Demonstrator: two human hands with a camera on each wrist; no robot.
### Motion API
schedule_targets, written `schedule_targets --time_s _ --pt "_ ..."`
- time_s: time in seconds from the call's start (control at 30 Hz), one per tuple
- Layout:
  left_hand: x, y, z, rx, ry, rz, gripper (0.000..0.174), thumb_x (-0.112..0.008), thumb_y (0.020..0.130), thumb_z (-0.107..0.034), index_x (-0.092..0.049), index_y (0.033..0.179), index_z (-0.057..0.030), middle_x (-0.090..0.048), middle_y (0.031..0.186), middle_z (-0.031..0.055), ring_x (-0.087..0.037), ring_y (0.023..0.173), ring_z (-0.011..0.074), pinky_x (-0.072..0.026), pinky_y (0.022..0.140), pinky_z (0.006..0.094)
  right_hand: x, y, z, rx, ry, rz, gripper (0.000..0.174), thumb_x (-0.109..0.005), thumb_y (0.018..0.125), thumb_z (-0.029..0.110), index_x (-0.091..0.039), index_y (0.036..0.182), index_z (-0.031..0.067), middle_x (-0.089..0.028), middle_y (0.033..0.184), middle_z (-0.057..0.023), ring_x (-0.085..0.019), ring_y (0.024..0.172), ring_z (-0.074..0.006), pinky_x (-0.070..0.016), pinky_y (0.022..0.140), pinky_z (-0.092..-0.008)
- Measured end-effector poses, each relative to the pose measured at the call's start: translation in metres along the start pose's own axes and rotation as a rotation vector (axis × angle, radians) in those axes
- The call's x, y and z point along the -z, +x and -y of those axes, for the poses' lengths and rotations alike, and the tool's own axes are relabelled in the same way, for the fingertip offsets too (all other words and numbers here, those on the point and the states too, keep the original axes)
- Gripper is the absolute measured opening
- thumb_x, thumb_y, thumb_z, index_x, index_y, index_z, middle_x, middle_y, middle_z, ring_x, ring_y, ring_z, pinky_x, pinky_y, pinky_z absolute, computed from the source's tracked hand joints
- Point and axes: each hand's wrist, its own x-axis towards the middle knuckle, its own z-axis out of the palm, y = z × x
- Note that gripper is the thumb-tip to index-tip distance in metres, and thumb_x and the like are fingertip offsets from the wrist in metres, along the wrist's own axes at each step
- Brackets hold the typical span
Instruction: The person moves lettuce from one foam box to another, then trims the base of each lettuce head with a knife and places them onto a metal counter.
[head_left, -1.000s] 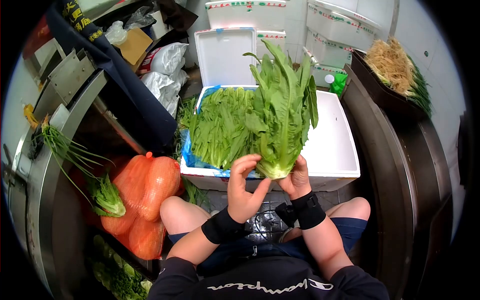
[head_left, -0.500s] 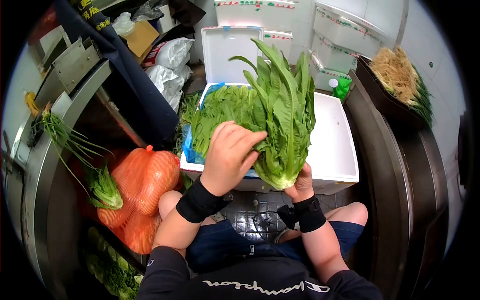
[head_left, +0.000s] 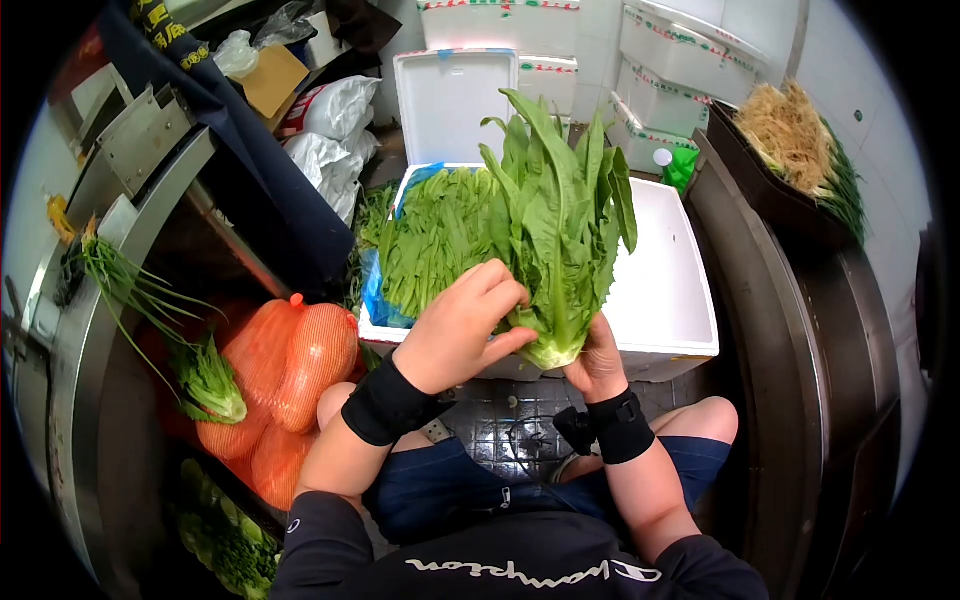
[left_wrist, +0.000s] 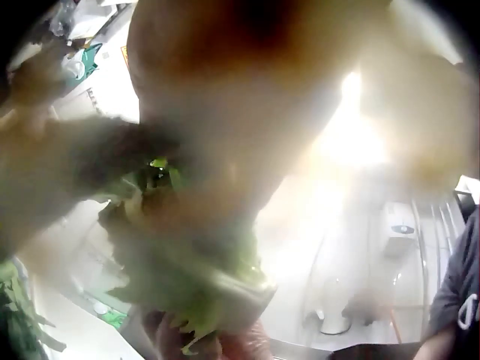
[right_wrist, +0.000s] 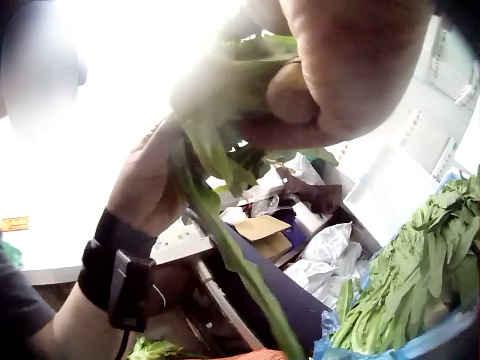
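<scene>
A leafy green head (head_left: 562, 230) stands upright above the white foam box (head_left: 672, 262), its pale cut base downward. The right hand (head_left: 598, 362) grips that base from the right; in the right wrist view the same hand (right_wrist: 352, 75) looms close, fingers curled round the stem. At the base's left side is the left hand (head_left: 465, 325), thumb and fingers bent at the outer leaves; the leaves hide its fingertips in part. A long narrow leaf (right_wrist: 251, 281) hangs down near the left hand (right_wrist: 150, 180) in the right wrist view. The left wrist view is mostly blurred.
Packed greens (head_left: 440, 240) on blue plastic fill the box's left part. An orange net sack (head_left: 325, 370) with a small leafy head (head_left: 212, 385) lies at left. Metal counters (head_left: 770, 300) flank both sides. Foam boxes (head_left: 680, 60) stand behind, and rooted green stalks (head_left: 785, 135) lie at the right.
Over the last second the left hand rose from the base to the leaves, then came down a little beside the base. The right hand kept its hold, and the head dipped and shifted slightly.
</scene>
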Motion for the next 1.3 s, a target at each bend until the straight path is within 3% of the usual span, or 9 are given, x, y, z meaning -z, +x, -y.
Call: schedule_targets --time_s 0.53,0.63,0.7,0.73,0.93,1.0,1.1,1.2,1.3 --pt "-0.033 -0.043 0.016 -0.531 0.346 -0.202 0.022 -0.077 0.078 -0.004 -0.056 0.077 -0.0074 -0.044 0.072 0.0026 -0.05 0.06 0.0192 -0.0411 0.05 0.0318 -0.04 -0.007 -0.013 0.12 -0.013 -0.268 0.058 -0.069 0.091 0.015 -0.044 0.141 -0.0018 -0.061 0.132 -0.0112 -0.062 0.117 -0.022 -0.0507 0.102 -0.0367" --pt "-0.04 -0.041 0.015 -0.4 0.213 -0.228 0.026 -0.082 0.073 0.0 -0.056 0.076 -0.0042 -0.042 0.07 0.0062 -0.048 0.056 0.0239 -0.0363 0.048 0.0357 -0.043 -0.001 -0.013 0.12 -0.007 -0.261 0.058 -0.068 0.091 0.016 -0.044 0.14 -0.0026 -0.061 0.13 -0.0123 -0.062 0.117 -0.0226 -0.0522 0.101 -0.0377" --pt "-0.044 -0.036 0.008 0.167 -0.138 -0.41 0.028 -0.082 0.073 -0.001 -0.054 0.076 -0.0043 -0.043 0.07 0.0069 -0.048 0.056 0.0248 -0.0372 0.048 0.0363 -0.041 0.003 -0.016 0.116 -0.002 -0.278 0.058 -0.068 0.091 0.016 -0.044 0.14 -0.0027 -0.061 0.13 -0.0124 -0.063 0.116 -0.0224 -0.0523 0.101 -0.0375" --pt "-0.042 -0.035 0.004 0.164 -0.139 -0.407 0.028 -0.082 0.073 -0.001 -0.054 0.076 -0.0043 -0.043 0.07 0.0069 -0.048 0.056 0.0248 -0.0372 0.048 0.0363 -0.041 0.005 -0.017 0.112 0.001 -0.299 0.058 -0.068 0.091 0.016 -0.044 0.14 -0.0027 -0.061 0.129 -0.0124 -0.063 0.116 -0.0221 -0.0525 0.101 -0.0374" --pt "-0.032 -0.044 0.025 -0.547 0.253 -0.177 0.031 -0.08 0.069 0.005 -0.052 0.07 -0.0071 -0.043 0.069 0.0068 -0.044 0.051 0.0255 -0.0331 0.042 0.0364 -0.04 0.005 -0.014 0.061 -0.037 -0.304 0.05 -0.068 0.091 0.01 -0.046 0.135 -0.0016 -0.063 0.123 -0.0103 -0.065 0.109 -0.0205 -0.0545 0.097 -0.0358" --pt "-0.034 -0.055 0.045 -0.46 0.08 -0.007 0.028 -0.077 0.071 0.004 -0.051 0.07 -0.0088 -0.045 0.072 0.006 -0.046 0.056 0.0221 -0.0373 0.046 0.0382 -0.051 0.008 -0.016 0.06 0.015 -0.302 0.047 -0.066 0.092 0.008 -0.046 0.135 -0.0013 -0.063 0.121 -0.0107 -0.065 0.11 -0.0201 -0.0548 0.096 -0.0354" --pt "-0.045 -0.036 0.009 0.255 -0.263 -0.524 0.027 -0.077 0.077 -0.001 -0.051 0.072 -0.0061 -0.048 0.077 0.0099 -0.05 0.058 0.0269 -0.0375 0.048 0.0371 -0.059 0.019 -0.015 0.072 0.007 -0.289 0.053 -0.066 0.094 0.016 -0.044 0.139 -0.0018 -0.062 0.128 -0.0119 -0.063 0.116 -0.0217 -0.0512 0.103 -0.0368" --pt "-0.035 -0.034 0.019 -0.09 0.181 -0.282 0.026 -0.078 0.079 -0.003 -0.052 0.075 -0.0051 -0.049 0.08 0.0106 -0.052 0.059 0.0282 -0.0418 0.051 0.0382 -0.049 0.023 -0.012 0.049 -0.016 -0.308 0.052 -0.066 0.094 0.015 -0.044 0.139 -0.0023 -0.062 0.129 -0.0128 -0.063 0.115 -0.0223 -0.0519 0.102 -0.037" --pt "-0.031 -0.014 0.028 0.036 0.306 -0.158 0.019 -0.074 0.082 -0.004 -0.06 0.095 -0.0024 -0.05 0.086 0.0121 -0.054 0.07 0.0293 -0.0452 0.059 0.0397 -0.049 0.026 -0.004 0.125 -0.122 -0.332 0.047 -0.067 0.093 0.012 -0.047 0.134 -0.002 -0.063 0.122 -0.0116 -0.065 0.109 -0.0201 -0.0549 0.095 -0.0346"
